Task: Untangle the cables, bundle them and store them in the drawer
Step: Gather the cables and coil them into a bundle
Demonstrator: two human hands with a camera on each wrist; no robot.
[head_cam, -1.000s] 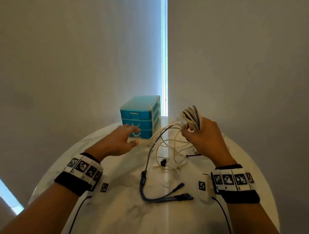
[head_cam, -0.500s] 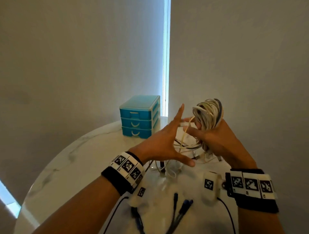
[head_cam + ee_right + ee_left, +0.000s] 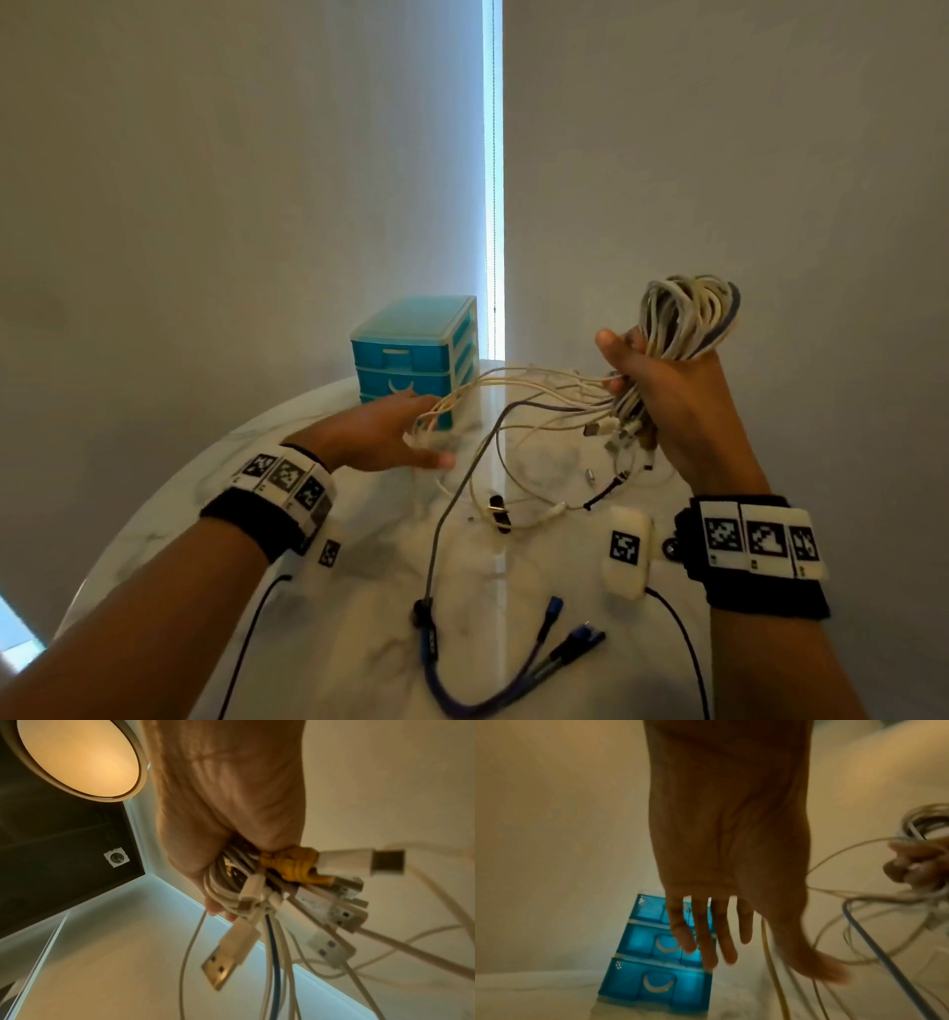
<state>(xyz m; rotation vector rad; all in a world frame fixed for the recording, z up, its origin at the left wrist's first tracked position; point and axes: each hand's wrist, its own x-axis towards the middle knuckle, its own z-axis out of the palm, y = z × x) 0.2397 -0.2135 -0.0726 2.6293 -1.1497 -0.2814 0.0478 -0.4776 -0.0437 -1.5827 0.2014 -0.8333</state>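
My right hand is raised at the right and grips a coil of white and grey cables. Their USB plugs and a yellow wrapped end stick out below the fist. Loose strands run left from the coil to my left hand. That hand is stretched out flat in front of the blue three-drawer unit, fingers straight and spread. A yellow strand passes between forefinger and thumb. All drawers look closed.
A dark grey cable with blue plugs lies on the round marble table near me. A small black clip and a black lead lie mid-table. Closed blinds hang behind the table.
My left hand dropped from beside the coil and moved left toward the drawer unit, with strands trailing to it. My right hand keeps the coil raised.
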